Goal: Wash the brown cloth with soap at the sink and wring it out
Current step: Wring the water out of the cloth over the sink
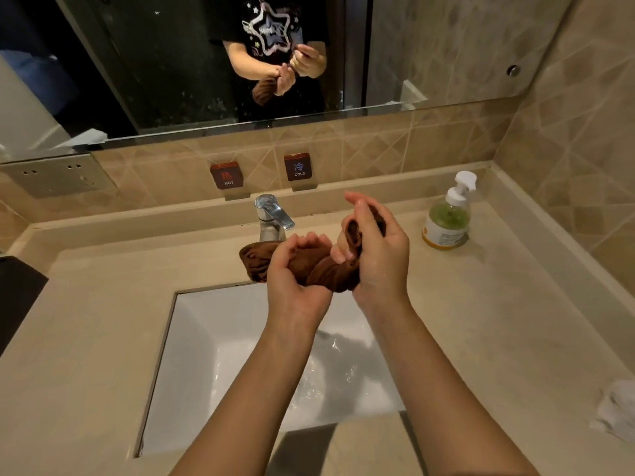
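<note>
Left hand clenched around the middle of the brown cloth; right hand gripping its other end, at 3 o'clock of the left. Cloth is twisted into a rope between them, held above the sink, wet basin below. Faucet at 12 o'clock behind hands. Soap bottle on counter at 2 o'clock.

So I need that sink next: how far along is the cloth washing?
Nearly done, it seems. The washing looks finished: the soap bottle stands aside on the counter and the tap shows no running stream. In hand: both the left hand and right hand grip the twisted brown cloth above the sink, wringing it. Left: finishing the wring.
</note>
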A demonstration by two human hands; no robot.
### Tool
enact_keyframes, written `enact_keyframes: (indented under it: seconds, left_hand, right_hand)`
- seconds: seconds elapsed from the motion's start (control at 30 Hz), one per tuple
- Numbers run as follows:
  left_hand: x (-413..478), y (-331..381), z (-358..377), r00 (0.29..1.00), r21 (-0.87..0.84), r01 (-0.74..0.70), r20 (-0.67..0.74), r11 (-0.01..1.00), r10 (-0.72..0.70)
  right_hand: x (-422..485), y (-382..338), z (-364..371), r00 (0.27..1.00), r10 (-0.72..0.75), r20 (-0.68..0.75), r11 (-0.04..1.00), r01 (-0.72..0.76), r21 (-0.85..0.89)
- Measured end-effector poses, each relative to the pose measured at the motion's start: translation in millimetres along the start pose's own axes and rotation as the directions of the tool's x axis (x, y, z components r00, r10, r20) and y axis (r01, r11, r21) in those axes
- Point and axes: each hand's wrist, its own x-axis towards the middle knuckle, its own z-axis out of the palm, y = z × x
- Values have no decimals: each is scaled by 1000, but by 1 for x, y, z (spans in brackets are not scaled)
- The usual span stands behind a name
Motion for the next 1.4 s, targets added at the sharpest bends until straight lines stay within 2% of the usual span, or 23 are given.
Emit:
enact_keyframes:
  seconds: [0.07,0.13,0.2,0.33,0.43,0.6,0.9,1.1,1.23,1.4]
  left_hand:
    - [2,4,-5,999,-35,-50,-2,998,50]
    - [1,7,-8,996,-78,-65,51,995,69]
    - [2,10,-11,987,-9,-110,120,994,111]
    - [4,16,-19,946,260,-207,300,943,125]
    - [9,18,-29,946,361,-188,315,913,71]
    - [12,16,-42,968,455,-118,250,883,1]
    - [13,16,-59,980,433,18,170,901,-102]
    - [7,8,-75,994,322,49,76,945,-78]
    - [3,5,-81,997,298,74,-4,952,-77]
    - [17,6,-89,982,361,160,-155,919,-111]
  right_hand:
    - [4,6,3,981,170,-96,975,-154,160]
    - [8,13,3,932,330,-148,915,-278,292]
    - [14,22,-1,881,445,-160,853,-363,375]
    - [25,43,-10,779,600,-182,774,-508,378]
    - [34,63,-15,727,657,-200,746,-591,305]
    - [32,74,-29,710,661,-244,741,-669,59]
    - [18,68,-36,707,690,-154,698,-707,-116]
    - [5,69,-40,736,661,-147,722,-677,-142]
    - [-6,77,-48,749,651,-121,745,-661,-85]
    - [-8,88,-59,693,697,-183,712,-700,60]
